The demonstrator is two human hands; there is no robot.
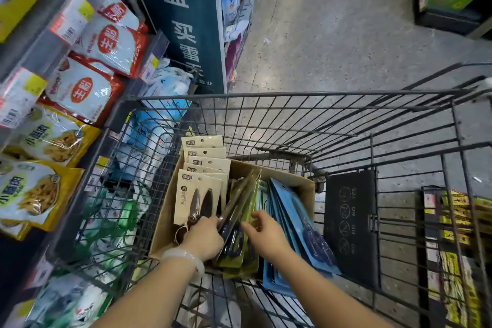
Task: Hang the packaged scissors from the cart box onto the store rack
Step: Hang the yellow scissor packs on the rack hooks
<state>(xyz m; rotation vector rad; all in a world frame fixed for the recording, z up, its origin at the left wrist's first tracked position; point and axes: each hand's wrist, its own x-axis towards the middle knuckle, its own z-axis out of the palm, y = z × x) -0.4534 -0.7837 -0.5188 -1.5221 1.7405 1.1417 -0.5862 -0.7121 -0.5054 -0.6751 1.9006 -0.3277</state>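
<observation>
Both hands reach into the cardboard box point(162, 221): the left hand point(203, 237) grips the green scissor packs point(239, 210) (long axis pointing away), the right hand point(266, 231), just beside it, fingering their edges.

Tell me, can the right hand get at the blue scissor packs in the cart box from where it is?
Probably yes. The right hand rests on the green packs in the cardboard box, and the blue packs stand right beside it, tops exposed, with nothing over them.
</observation>
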